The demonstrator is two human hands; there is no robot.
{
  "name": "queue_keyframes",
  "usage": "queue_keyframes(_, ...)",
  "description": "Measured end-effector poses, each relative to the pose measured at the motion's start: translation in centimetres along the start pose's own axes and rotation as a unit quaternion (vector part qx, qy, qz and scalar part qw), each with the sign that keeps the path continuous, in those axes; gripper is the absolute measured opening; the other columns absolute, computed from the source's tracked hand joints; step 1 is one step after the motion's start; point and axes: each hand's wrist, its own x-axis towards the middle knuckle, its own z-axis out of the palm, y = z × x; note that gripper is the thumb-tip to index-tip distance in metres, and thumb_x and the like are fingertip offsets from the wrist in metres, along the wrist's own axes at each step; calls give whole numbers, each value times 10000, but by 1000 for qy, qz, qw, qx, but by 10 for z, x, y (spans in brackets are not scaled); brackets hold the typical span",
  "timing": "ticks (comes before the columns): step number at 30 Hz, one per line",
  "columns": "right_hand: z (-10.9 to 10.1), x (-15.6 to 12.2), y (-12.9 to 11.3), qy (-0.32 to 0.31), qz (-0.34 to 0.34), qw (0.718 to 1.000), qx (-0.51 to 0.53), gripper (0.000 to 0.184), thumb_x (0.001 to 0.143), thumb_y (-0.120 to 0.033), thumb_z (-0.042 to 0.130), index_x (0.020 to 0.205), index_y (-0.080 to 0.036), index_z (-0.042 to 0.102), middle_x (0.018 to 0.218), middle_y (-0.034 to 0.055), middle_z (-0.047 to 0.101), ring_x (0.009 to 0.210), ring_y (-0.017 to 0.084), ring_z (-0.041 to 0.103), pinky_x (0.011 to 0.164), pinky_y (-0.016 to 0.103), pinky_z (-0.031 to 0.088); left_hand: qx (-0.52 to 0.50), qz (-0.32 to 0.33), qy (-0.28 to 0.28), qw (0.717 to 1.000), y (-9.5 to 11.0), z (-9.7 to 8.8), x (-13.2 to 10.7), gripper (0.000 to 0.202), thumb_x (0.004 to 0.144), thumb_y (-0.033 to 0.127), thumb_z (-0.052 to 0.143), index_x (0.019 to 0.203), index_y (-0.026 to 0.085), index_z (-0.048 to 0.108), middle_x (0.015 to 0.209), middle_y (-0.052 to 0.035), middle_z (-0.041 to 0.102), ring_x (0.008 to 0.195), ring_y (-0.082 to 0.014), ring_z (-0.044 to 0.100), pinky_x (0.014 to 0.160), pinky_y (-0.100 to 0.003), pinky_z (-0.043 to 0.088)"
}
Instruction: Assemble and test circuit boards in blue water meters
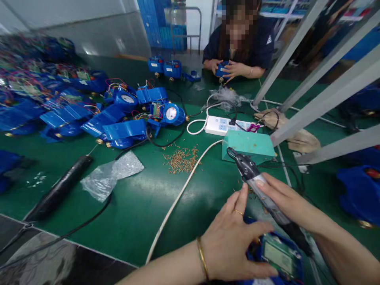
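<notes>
Blue plastic, the housing of the meter (277, 259), sits at the near edge of the green surface (142, 213), right under me, with its green-faced panel turned up.

In the head view, my left hand (234, 241) lies on the meter's left side, fingers spread, pressing on it rather than closed round it. My right hand (285, 198) is clenched around the grey electric driver (246, 168). The driver's long axis runs on a slant. Its dark corded end points up and away toward the teal box (249, 144), and its lower end slopes down past the meter's right rim, where I cannot make out the tip. So the meter lies below and just left of my right hand, between both hands, touching the left one.

Well apart, farther out, lie a scatter of small copper pieces (181, 158), a white power strip (221, 126) and a heap of blue meters (124, 122). Across the surface, another person's hands (228, 70) hold a meter of their own.
</notes>
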Motion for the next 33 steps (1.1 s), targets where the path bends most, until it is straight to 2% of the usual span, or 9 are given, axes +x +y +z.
queue_keyframes(3, -2, -3, -2, 17, -15, 999, -32, 495, 926, -704, 380, 853, -246, 551, 823, 20, 632, 783, 219, 593, 693, 295, 480, 24, -24, -9, 999, 4, 1, 1, 664, 784, 690, 610, 1344, 358, 476, 1653, -116, -142, 1476, -467, 174, 1090, -647, 329)
queue_keyframes(7, -1, -7, -7, 17, -28, 996, -81, 438, 950, -651, 390, 839, -243, 503, 787, 3, 574, 732, 194, 554, 667, 297, 445, 57, -29, -4, 998, 9, 2, 2, 655, 770, 664, 648, 1319, 345, 489, 1646, -186, -26, 1445, -509, 218, 1001, -701, 376)
queue_keyframes(12, 1, -13, -10, 18, -35, 992, -123, 416, 948, -632, 419, 840, -236, 489, 781, -3, 556, 718, 184, 542, 671, 305, 425, 97, -22, 5, 995, 17, -1, 2, 595, 807, 647, 625, 1285, 313, 504, 1591, -224, 205, 1411, -454, 312, 984, -636, 421)
queue_keyframes(18, -6, -5, -7, 37, -37, 999, -16, 449, 925, -654, 454, 901, -226, 585, 847, 22, 644, 783, 205, 591, 677, 285, 478, 103, -21, 2, 994, 19, -4, 0, 582, 834, 661, 580, 1304, 328, 494, 1502, -175, 389, 1362, -386, 386, 1008, -570, 421)
queue_keyframes(22, -10, 3, 1, 32, 4, 999, 43, 496, 882, -694, 499, 967, -226, 637, 793, 24, 652, 717, 217, 603, 607, 290, 496, 111, -18, 24, 993, 16, -1, 0, 578, 820, 685, 573, 1283, 344, 512, 1521, -150, 349, 1358, -378, 377, 993, -558, 427)
queue_keyframes(26, -10, 3, 6, 29, 5, 997, 71, 509, 867, -690, 538, 1041, -227, 658, 977, 46, 692, 899, 246, 629, 750, 299, 522, 122, -5, 35, 992, 12, 4, 1, 587, 821, 727, 522, 1257, 334, 529, 1620, -129, 165, 1382, -426, 329, 966, -601, 429)
queue_keyframes(28, -9, 1, 5, 15, 16, 996, 81, 513, 867, -700, 530, 1044, -235, 655, 964, 44, 691, 866, 244, 631, 686, 291, 524, 119, -5, 33, 992, 12, 6, 1, 592, 822, 728, 519, 1253, 322, 529, 1626, -157, 130, 1386, -438, 325, 960, -614, 426)
queue_keyframes(33, -8, -6, -4, 23, -14, 999, 20, 505, 834, -738, 534, 826, -245, 644, 759, 22, 646, 751, 225, 608, 633, 284, 505, 117, -10, 26, 993, 14, 5, 2, 597, 783, 675, 623, 1244, 309, 524, 1609, -214, 131, 1388, -454, 321, 951, -613, 428)
